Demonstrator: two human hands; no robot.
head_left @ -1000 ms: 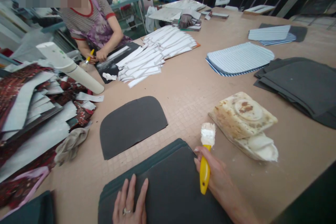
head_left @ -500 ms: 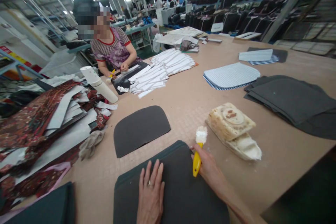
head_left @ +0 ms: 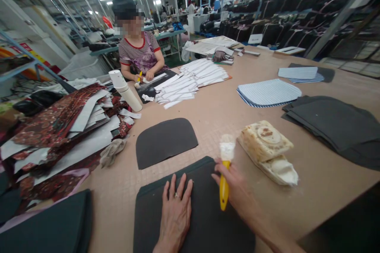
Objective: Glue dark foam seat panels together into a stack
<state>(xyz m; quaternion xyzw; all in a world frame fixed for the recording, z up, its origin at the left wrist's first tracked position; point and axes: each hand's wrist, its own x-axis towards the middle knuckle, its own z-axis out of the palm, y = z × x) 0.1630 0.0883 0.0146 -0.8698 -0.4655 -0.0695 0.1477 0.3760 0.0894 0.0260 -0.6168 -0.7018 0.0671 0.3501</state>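
Note:
My left hand [head_left: 175,213] lies flat, fingers spread, on a stack of dark grey felt pieces [head_left: 204,221] at the near table edge. My right hand [head_left: 236,189] grips a yellow-handled brush [head_left: 225,174] with white glue on its bristles; the bristles hover just beyond the stack's far right corner. A crusted glue container [head_left: 268,146] lies to the right of the brush. A single dark grey felt piece [head_left: 165,140] lies flat beyond the stack.
A pile of red patterned and white pieces [head_left: 56,134] covers the left side, with a white roll [head_left: 126,91]. A person across the table [head_left: 138,53] works on white strips [head_left: 192,79]. Striped pieces [head_left: 268,91] and more dark felt [head_left: 332,122] lie at right.
The camera has tilted up, showing more of the room. My left hand shifted further onto the stack. The brush stays near the stack's far corner.

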